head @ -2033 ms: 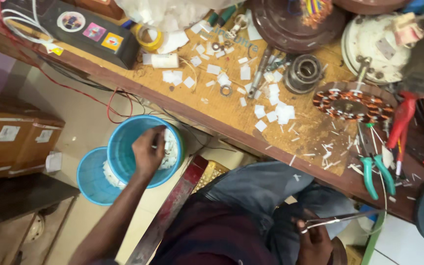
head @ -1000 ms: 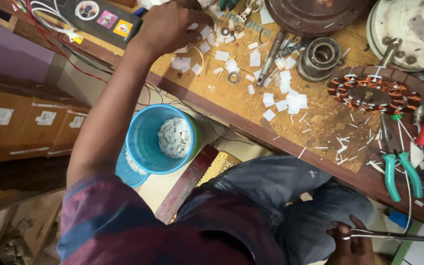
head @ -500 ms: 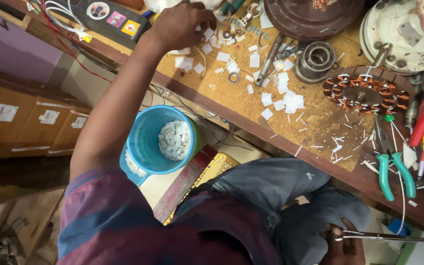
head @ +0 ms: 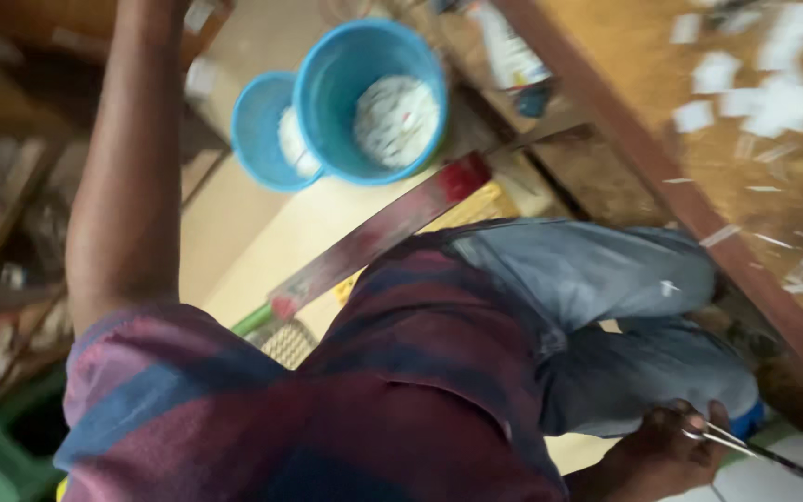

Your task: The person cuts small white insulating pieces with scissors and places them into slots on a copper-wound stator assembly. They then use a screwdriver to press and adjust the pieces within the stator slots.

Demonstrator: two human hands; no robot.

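Scissors (head: 745, 446), thin and metal, gripped at the loops by the right hand (head: 666, 455) low beside the right knee, blades out toward the floor tiles. Going left to right: left arm (head: 127, 158) raised past the top edge, hand out of view, so grasp impossible to tell; half a second ago seen over the paper scraps on the bench. Blue tub (head: 369, 98) of white scraps, formerly mid-view, now near the top. Workbench (head: 699, 218) slid off to the right, blurred, view swung downward.
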